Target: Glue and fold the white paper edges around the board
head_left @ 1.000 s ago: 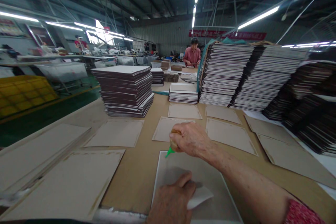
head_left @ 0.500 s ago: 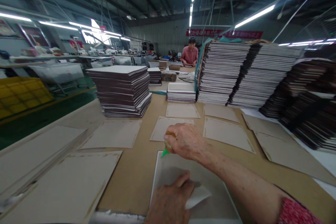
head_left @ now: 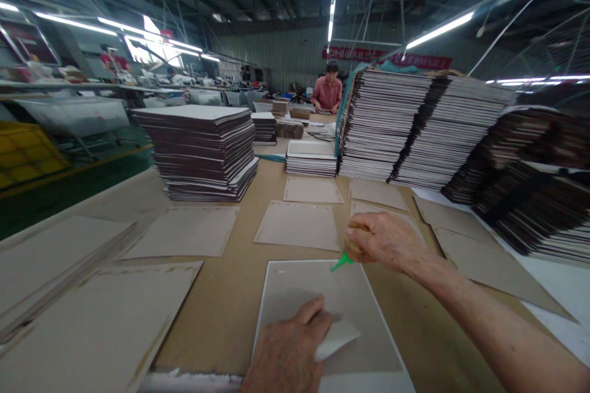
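While the left hand [head_left: 286, 353] presses flat on the grey board [head_left: 318, 307] at the near edge of the worktop [head_left: 221, 313] — a white cloth [head_left: 336, 338] under its fingers — the right hand [head_left: 385, 239] grips a green-tipped glue bottle [head_left: 348, 255] at the board's far right corner.

A small bottle [head_left: 354, 250] with a green tip points down at the far edge of a flat grey board [head_left: 322, 307] with a white rim — a white cloth [head_left: 335, 338] lies on the board's near part.
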The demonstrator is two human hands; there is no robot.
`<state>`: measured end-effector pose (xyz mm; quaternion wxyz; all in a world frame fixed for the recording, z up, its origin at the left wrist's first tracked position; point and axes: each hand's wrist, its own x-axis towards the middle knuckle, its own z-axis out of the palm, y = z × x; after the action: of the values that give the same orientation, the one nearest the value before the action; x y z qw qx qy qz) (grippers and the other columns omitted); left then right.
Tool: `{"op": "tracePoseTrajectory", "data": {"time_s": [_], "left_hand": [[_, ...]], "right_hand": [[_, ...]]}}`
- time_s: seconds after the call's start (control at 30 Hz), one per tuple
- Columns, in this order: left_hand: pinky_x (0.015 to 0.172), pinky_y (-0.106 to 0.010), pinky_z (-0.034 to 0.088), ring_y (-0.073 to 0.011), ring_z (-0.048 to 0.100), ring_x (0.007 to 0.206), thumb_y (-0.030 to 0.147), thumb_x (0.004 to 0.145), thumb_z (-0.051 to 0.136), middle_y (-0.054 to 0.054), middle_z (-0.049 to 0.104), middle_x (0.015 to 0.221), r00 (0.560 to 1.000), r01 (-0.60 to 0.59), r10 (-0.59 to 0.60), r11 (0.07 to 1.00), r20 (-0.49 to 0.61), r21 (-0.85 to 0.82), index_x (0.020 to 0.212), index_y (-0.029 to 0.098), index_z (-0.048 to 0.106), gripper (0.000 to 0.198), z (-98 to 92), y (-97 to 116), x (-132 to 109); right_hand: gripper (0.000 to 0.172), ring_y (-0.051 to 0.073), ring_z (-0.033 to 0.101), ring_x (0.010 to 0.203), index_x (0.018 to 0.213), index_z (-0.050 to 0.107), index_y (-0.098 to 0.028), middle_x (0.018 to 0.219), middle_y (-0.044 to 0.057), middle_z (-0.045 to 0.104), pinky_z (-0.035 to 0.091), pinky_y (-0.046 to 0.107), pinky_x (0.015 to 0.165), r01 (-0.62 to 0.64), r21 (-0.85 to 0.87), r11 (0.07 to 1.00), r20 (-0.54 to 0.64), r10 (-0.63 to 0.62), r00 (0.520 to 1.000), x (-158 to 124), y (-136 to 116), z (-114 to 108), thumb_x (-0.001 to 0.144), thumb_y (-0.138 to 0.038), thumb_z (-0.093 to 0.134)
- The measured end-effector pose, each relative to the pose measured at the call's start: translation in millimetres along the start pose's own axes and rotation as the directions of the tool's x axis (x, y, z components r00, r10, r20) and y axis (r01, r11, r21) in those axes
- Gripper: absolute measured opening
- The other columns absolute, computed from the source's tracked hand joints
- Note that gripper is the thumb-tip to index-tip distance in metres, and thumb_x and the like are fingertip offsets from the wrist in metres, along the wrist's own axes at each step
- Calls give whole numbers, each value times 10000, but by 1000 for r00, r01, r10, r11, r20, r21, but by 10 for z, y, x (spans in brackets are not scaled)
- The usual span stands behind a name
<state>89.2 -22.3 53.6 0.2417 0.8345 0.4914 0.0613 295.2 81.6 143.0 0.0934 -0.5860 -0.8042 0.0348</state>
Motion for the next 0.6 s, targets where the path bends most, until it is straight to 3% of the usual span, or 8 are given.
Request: {"op": "tracePoseTrajectory", "data": {"time_s": [0.17, 0.33, 0.6], "left_hand": [[938, -485, 534, -289, 606, 1133, 81, 620, 470, 1, 439, 1467, 1000, 11, -11, 1000, -12, 6, 1228, 251, 553, 638, 31, 5, -18], [922, -515, 539, -291, 615, 1115, 63, 633, 473, 14, 420, 1478, 999, 38, -38, 999, -4, 33, 1227, 255, 546, 628, 25, 7, -21], [927, -492, 534, -285, 609, 1122, 92, 640, 482, 7, 399, 1493, 1000, 18, -19, 1000, 23, 19, 1248, 258, 529, 632, 39, -22, -3]], "right_hand": [[283, 156, 537, 614, 699, 644, -234, 665, -1, 625, 241, 271, 529, -121, 38, 992, 0, 122, 993, -137, 303, -9, 877, -355, 459], [272, 162, 545, 621, 710, 632, -232, 652, -4, 614, 289, 272, 566, -161, 99, 982, -7, 163, 987, -234, 515, 3, 877, -347, 449], [273, 162, 505, 606, 666, 584, -223, 619, -9, 570, 266, 288, 559, -105, 197, 975, -28, 112, 993, -153, 395, 108, 880, -341, 463]]}}
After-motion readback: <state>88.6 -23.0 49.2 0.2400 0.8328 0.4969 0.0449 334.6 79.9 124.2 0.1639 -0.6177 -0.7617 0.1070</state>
